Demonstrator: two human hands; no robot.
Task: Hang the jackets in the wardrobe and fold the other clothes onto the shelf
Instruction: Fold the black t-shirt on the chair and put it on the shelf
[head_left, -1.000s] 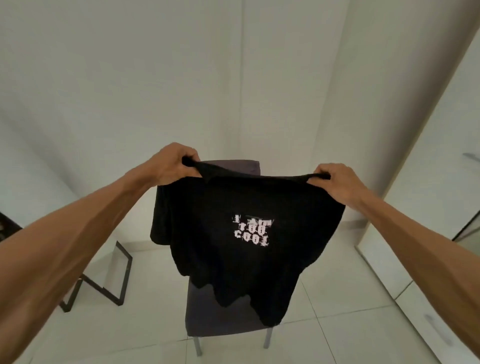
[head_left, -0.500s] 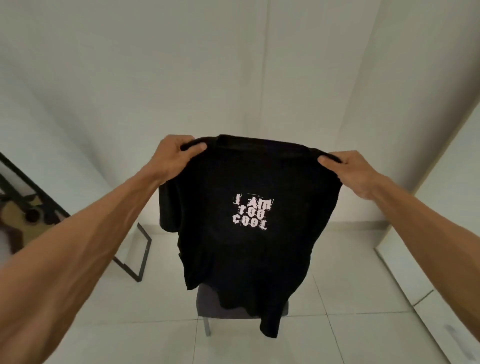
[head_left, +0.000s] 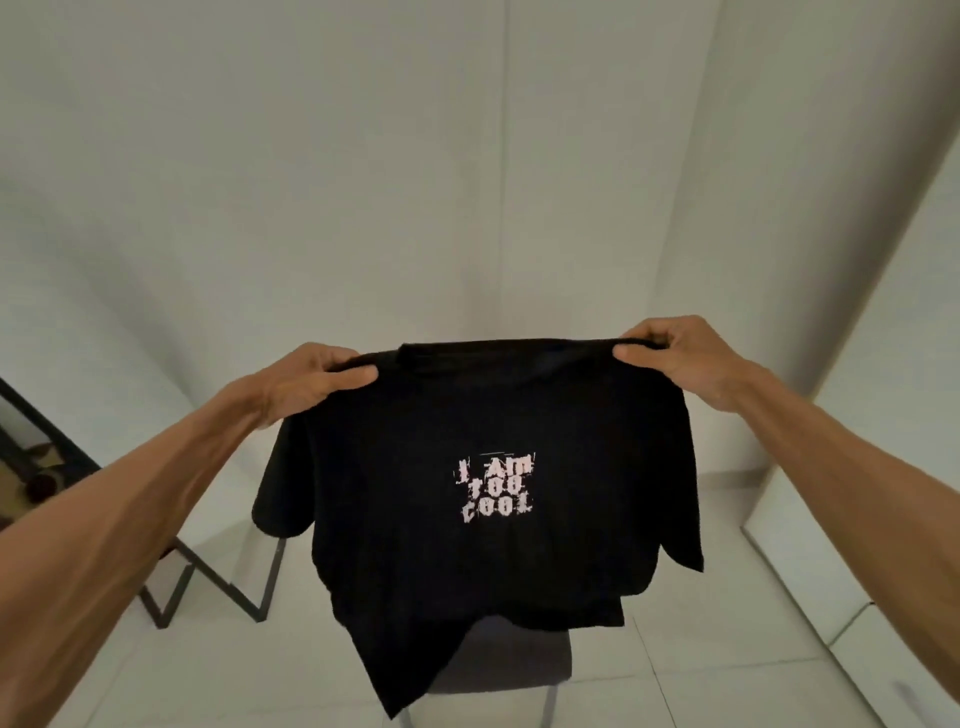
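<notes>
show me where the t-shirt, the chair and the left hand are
t-shirt (head_left: 493, 571): head view, plain front below the print
chair (head_left: 519, 670): head view, seat showing under the hem
left hand (head_left: 306, 382): head view, back of the hand

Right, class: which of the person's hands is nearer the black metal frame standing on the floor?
Left. The left hand grips the T-shirt above and right of the frame; the right hand grips its other shoulder, farther across.
</notes>
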